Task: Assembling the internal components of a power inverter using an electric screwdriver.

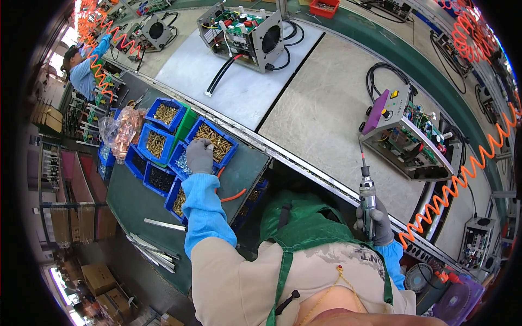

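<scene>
My left hand (200, 156), in a grey glove, is at the blue bins left of the centre of the frame, its fingers bent downward over the bin of brass screws (213, 140) and the bin of small pale parts (181, 161); I cannot tell whether they pinch anything. My right hand (379, 224), also gloved, is wrapped around the lower body of a power screwdriver (367, 196) right of centre, which I hold upright with its bit pointing up the frame. The bit ends near the lower corner of an open metal machine (429, 149) with a purple panel (375, 112), at the right of the frame; I cannot tell whether they touch. That machine sits on the pale worktop (318, 103), its circuit boards showing. A second open machine (244, 38), with a round fan, stands at the top centre. An orange coiled hose (435, 202) runs along the right, and a bag of copper-coloured parts (126, 130) lies left of the bins.
</scene>
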The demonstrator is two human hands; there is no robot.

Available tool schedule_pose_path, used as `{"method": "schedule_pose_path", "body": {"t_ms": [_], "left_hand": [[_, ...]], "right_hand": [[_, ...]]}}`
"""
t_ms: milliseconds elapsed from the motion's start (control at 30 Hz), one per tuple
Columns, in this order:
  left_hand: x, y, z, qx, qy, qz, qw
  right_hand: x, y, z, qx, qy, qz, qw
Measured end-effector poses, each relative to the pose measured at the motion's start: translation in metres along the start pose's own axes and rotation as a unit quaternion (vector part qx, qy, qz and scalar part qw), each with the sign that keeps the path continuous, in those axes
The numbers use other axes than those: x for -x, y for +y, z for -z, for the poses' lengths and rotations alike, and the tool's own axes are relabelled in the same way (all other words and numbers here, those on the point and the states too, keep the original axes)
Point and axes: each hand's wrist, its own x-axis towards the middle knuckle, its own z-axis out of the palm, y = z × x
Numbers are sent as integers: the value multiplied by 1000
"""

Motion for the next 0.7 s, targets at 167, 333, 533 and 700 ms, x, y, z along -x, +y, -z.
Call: {"method": "schedule_pose_path", "body": {"t_ms": [167,333,533,700], "left_hand": [[-2,-1,-6,67,145,63,985],[1,13,-4,8,142,83,986],[50,158,9,724,-201,133,646],[82,217,-9,755,-275,132,580]], "right_hand": [[-3,-11,-19,74,-19,-49,996],[0,-20,-31,131,-66,-75,986],[-9,-11,-25,317,-145,61,935],[-5,-26,-47,332,-131,12,934]]}}
